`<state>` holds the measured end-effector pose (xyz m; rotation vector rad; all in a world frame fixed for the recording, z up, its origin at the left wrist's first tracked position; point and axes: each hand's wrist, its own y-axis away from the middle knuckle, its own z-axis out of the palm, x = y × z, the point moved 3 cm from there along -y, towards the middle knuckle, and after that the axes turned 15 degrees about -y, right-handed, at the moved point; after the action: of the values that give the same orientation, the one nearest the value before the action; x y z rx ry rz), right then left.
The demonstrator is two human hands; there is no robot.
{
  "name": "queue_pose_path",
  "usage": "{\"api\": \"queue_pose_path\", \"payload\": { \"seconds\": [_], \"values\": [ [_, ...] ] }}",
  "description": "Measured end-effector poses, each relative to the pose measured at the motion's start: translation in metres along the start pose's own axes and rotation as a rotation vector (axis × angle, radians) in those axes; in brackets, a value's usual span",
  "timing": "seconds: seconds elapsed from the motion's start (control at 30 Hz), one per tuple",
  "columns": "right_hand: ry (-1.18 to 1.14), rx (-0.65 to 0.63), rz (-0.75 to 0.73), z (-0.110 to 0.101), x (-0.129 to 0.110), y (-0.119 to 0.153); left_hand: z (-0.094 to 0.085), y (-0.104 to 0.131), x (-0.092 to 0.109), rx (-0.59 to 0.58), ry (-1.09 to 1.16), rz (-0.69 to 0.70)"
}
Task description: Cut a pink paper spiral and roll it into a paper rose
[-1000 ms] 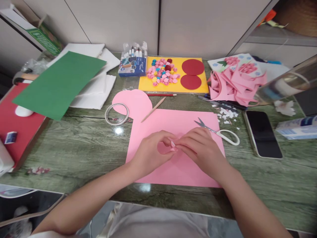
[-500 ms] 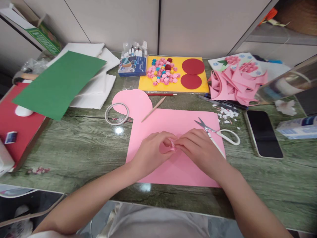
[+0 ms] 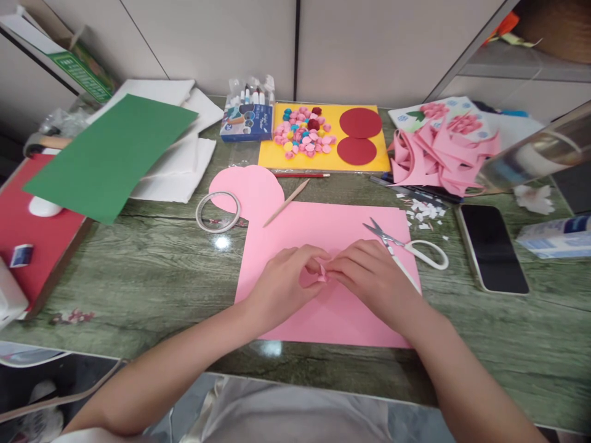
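Observation:
Over a large pink sheet (image 3: 332, 320), my left hand (image 3: 289, 283) and my right hand (image 3: 369, 277) meet at the fingertips. Both pinch a small piece of pink paper (image 3: 322, 275), mostly hidden by the fingers. Scissors with white handles (image 3: 406, 244) lie partly open on the sheet's right side, with a white strip under them beside my right hand. A wooden stick (image 3: 286, 203) rests across the sheet's upper left corner. Pink paper circles (image 3: 258, 191) and a roll of tape (image 3: 198, 212) lie to the left of it.
A yellow pad (image 3: 337, 163) at the back bears small rolled paper pieces and red circles (image 3: 360, 123). Pink scraps (image 3: 438, 154) and a phone (image 3: 494, 249) are on the right. A green sheet (image 3: 115, 154) lies on white paper at the left, near a red box (image 3: 46, 240).

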<state>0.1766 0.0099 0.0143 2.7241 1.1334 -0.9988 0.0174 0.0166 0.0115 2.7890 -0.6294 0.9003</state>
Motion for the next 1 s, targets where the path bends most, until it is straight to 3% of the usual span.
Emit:
{"api": "queue_pose_path", "payload": {
  "seconds": [1.0],
  "values": [
    [0.174,0.03,-0.028,0.003,-0.0062,-0.006,-0.0017,-0.0018,-0.0027,-0.064,0.123,-0.051]
  ]
}}
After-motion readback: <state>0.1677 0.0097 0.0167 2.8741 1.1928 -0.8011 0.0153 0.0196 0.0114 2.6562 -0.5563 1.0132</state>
